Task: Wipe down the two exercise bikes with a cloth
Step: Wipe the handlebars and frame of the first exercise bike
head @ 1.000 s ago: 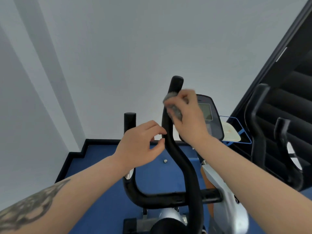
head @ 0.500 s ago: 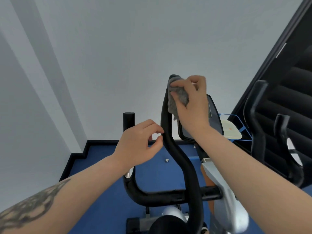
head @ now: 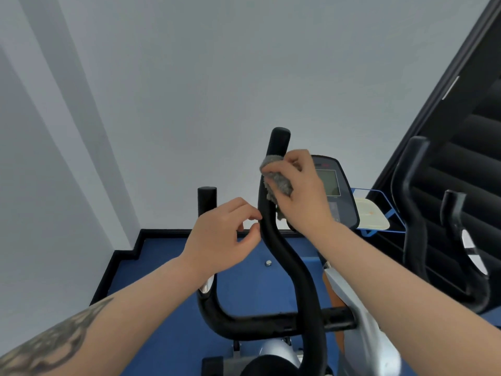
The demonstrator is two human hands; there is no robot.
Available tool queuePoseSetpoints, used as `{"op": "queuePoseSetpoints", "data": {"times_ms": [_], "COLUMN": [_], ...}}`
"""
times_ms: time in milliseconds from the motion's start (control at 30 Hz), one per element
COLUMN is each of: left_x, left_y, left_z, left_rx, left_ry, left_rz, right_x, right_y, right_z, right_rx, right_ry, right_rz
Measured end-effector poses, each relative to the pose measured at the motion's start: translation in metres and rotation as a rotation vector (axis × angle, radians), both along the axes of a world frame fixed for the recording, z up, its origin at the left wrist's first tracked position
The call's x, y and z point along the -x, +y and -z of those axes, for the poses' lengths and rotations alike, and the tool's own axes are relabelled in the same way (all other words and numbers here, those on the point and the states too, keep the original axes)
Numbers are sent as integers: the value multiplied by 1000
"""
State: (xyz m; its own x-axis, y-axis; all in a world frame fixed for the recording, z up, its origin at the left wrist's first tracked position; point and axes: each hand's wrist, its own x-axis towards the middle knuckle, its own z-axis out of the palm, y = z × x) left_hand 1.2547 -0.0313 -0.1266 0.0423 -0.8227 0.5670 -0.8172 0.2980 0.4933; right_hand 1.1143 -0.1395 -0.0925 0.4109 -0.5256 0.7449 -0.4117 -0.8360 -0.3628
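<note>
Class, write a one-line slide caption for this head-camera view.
Right hand wipes a grey cloth along the bike's black handlebar; left hand beside it.

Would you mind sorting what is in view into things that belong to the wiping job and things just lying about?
Belonging to the job:
grey cloth in the right hand
near bike's handlebar
left hand beside that bar
second bike

Just lying about:
console screen
blue tray
small round object on floor
</note>
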Motion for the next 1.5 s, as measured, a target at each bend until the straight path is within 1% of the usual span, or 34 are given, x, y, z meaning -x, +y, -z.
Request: {"op": "queuePoseSetpoints", "data": {"times_ms": [33, 133, 167, 233, 300, 333, 433, 500, 600, 667, 733, 800, 900, 933, 1033, 1067, 1233, 1333, 1367, 1433, 1500], "left_x": [0, -1, -1, -1, 0, 0, 0, 0, -1, 0, 0, 0, 0, 0, 0, 0, -1, -1, -1, -1, -1], "left_y": [0, -1, -1, -1, 0, 0, -2, -2, -1, -1, -1, -1, -1, -1, -1, -1, -1, -2, -2, -2, -1], "left_z": [0, 1, 1, 2, 2, 3, 2, 2, 2, 2, 2, 2, 2, 2, 1, 1, 2, 2, 3, 2, 2], "left_rx": [4, 2, 1, -2, -2, -2, -2, -4, -3, 1, -2, -7, -10, -8, -1, 3, -7, -13, -13, -10, 1], "left_ry": [0, -4, -5, -7, -5, 0, -2, -9, -2, -2, 5, 14, 13, 11, 2, -2, 0, -12, -16, -10, 1], "left_rz": [-1, 8, 11, 8, 3, 5, 9, 9, -4, -1, 15, 20, 7, 5, 18, 20, 0, 11, 12, 13, 1], "right_x": [3, 0, -3, -4, 1, 3, -2, -7, -6, -7, -12, -15, -9, -7, -13, -16, -10, -11, -14, -15, -9], "right_y": [-4, -14, -11, -2, 3, 1, -11, -9, 6, 5, -2, -2, 10, 10, 0, -2, 10, -1, -5, -3, 12], "right_z": [-5, -19, -15, 2, 9, 4, -19, -16, 6, 3, -8, -8, 11, 10, -12, -17, -3, -27, -35, -29, -2], "right_rx": [19, 70, 30, -54, -99, -97, -17, -23, -119, -120, -58, -49, -135, -151, -112, -86, -95, 18, 27, -33, -167], "right_ry": [3, -75, -89, -46, 25, 18, -137, -147, -89, -160, -223, -204, -118, -123, -243, -255, -108, -226, -268, -283, -202], "right_rz": [-15, 1, 1, -15, -55, -64, 19, 30, -28, -55, -10, 9, -3, -9, 28, 42, -6, 52, 85, 120, 102]}}
